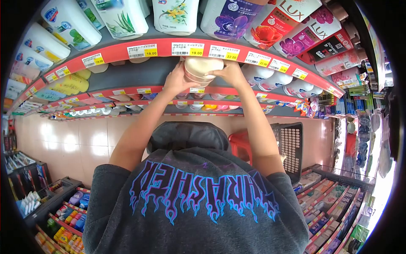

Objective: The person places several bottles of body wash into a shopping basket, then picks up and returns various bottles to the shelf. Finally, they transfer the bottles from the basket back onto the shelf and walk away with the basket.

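Note:
A cream-coloured bottle [204, 67] is between my two hands at the front of the second shelf, just below the top shelf's price strip. My left hand [178, 79] grips its left side, with the thumb along the lower edge. My right hand [231, 73] holds it from the right, fingers pressed at its side. Part of the bottle is hidden by my fingers. To the right on the same shelf stand several white bottles [259, 74]; yellow bottles [76, 83] are to the left.
Several large body wash bottles [175, 16] line the shelf above, over a red price strip [165, 49]. Lower shelves [203, 102] hold more goods. Below are a red stool [239, 144], a dark basket [292, 146] and a black bag [186, 135] against my front. Stocked racks [334, 203] stand behind me.

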Demonstrator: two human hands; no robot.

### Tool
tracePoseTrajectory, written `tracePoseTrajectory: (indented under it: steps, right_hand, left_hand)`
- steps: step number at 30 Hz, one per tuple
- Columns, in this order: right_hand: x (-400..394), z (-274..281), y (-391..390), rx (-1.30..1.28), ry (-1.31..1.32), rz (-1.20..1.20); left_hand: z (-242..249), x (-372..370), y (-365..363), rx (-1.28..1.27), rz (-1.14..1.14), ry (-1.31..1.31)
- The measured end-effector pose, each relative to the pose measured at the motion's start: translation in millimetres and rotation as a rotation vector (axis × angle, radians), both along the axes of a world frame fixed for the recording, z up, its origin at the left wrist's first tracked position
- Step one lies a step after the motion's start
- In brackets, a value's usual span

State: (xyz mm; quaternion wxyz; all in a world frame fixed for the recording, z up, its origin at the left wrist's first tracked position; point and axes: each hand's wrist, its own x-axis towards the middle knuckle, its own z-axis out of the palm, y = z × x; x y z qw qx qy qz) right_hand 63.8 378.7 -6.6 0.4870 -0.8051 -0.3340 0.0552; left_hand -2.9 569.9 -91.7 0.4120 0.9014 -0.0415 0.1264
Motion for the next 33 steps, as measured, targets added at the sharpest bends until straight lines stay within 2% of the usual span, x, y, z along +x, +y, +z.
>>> tracePoseTrajectory:
  steps: [1,4,5,9,11,14,17,20,23,24,26,27,31,33]
  right_hand:
    - [4.4,-1.6,2.5,-0.083,-0.006,-0.028]
    - [8.9,9.8,12.3,-0.116,0.107,-0.004]
    - [21.2,-5.7,14.4,-0.058,0.156,0.063]
    - [34.5,-10.5,22.7,-0.044,0.238,0.069]
    - [43.7,-10.7,20.0,-0.175,0.141,0.015]
    - [37.1,5.9,15.4,-0.288,0.097,-0.051]
    - [25.9,29.7,10.5,-0.354,0.087,-0.12]
    - [25.8,5.2,6.3,-0.117,0.258,-0.064]
    - [23.1,-43.7,3.0,0.131,0.322,-0.108]
    - [14.2,-50.5,6.3,0.234,0.272,-0.183]
    - [-18.8,-61.8,17.1,0.438,0.167,-0.335]
    - [-30.1,-72.2,15.8,0.542,0.201,-0.337]
    - [-99.9,-112.2,-13.1,0.541,0.444,-0.645]
    - [-144.5,-128.2,-35.9,0.49,0.563,-0.742]
  left_hand:
    - [-3.3,3.4,2.3,0.017,0.013,-0.03]
    - [-8.3,15.4,14.3,0.009,-0.002,-0.057]
    - [-12.8,19.7,18.0,-0.006,-0.011,-0.052]
    - [-9.5,21.9,20.9,-0.026,0.03,0.039]
    - [-7.3,18.5,17.8,-0.01,0.082,0.144]
    - [-21.5,13.7,18.0,0.047,0.046,0.081]
    - [-27.3,6.6,21.8,-0.188,-0.069,0.204]
    - [-24.6,-4.7,20.8,-0.333,-0.127,0.218]
    - [-31.4,-15.1,20.7,-0.373,-0.132,0.178]
    - [-33.6,-16.8,20.9,-0.38,-0.134,0.16]
    - [-31.7,-26.0,20.5,-0.24,-0.053,0.062]
    - [-29.8,-31.3,21.0,-0.169,-0.013,0.011]
    - [-17.8,-75.7,30.6,-0.234,0.102,-0.026]
    - [-38.7,-105.7,41.4,-0.296,0.091,0.023]
